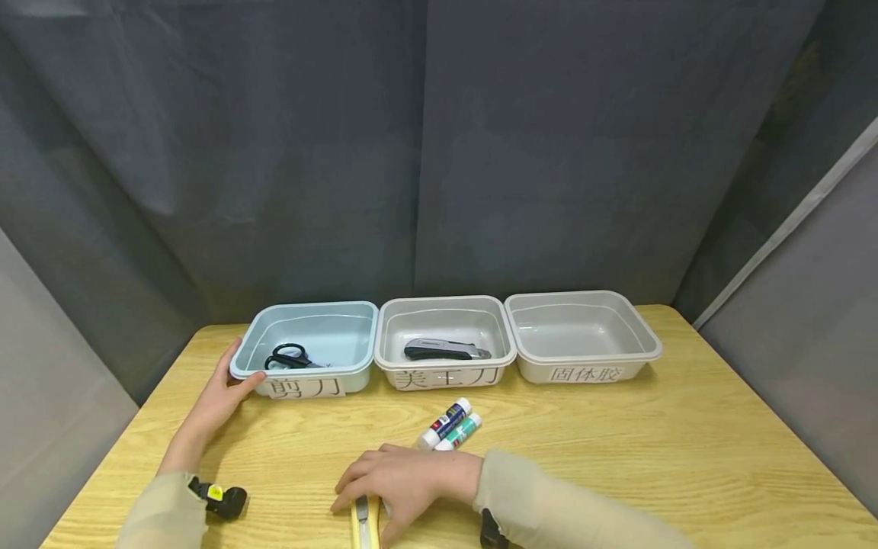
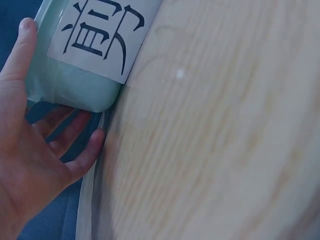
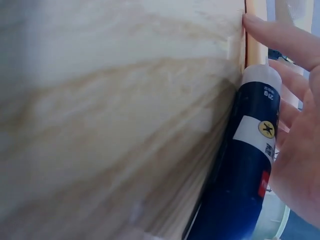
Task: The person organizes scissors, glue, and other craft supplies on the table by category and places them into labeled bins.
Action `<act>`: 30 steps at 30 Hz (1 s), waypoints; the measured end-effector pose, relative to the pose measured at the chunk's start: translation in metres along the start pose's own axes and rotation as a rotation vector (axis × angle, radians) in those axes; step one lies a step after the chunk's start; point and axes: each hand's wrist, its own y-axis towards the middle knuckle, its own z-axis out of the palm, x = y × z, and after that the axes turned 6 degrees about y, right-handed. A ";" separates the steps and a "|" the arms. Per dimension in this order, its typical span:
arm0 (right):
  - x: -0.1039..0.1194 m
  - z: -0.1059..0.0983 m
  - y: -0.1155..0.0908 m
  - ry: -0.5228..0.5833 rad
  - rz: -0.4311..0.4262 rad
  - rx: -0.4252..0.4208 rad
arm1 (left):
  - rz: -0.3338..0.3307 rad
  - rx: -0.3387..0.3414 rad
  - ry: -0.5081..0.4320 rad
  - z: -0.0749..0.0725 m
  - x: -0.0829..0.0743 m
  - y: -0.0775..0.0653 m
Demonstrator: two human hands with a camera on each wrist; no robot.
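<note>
The left hand [image 1: 222, 393] grips the blue bin [image 1: 343, 332] by its near corner, just left of the middle bin [image 1: 480, 324]; black-handled scissors [image 1: 302, 360] lie inside the blue one; in front of the middle bin, the right hand [image 1: 401, 480] arches over a yellow utility knife [image 1: 365, 526], though I can't tell whether it's gripping; a blue-and-white glue stick [image 1: 446, 423] and a green-and-white glue stick [image 1: 459, 432] lie nearer the middle bin, which holds a grey utility knife [image 1: 439, 349].
</note>
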 end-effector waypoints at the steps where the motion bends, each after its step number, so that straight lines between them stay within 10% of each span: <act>1: 0.000 0.001 0.001 0.008 -0.007 -0.005 | -0.002 0.003 -0.004 0.000 0.001 -0.001; 30: -0.006 -0.006 0.000 0.083 -0.015 -0.133 | -0.007 0.004 0.003 0.000 0.002 0.001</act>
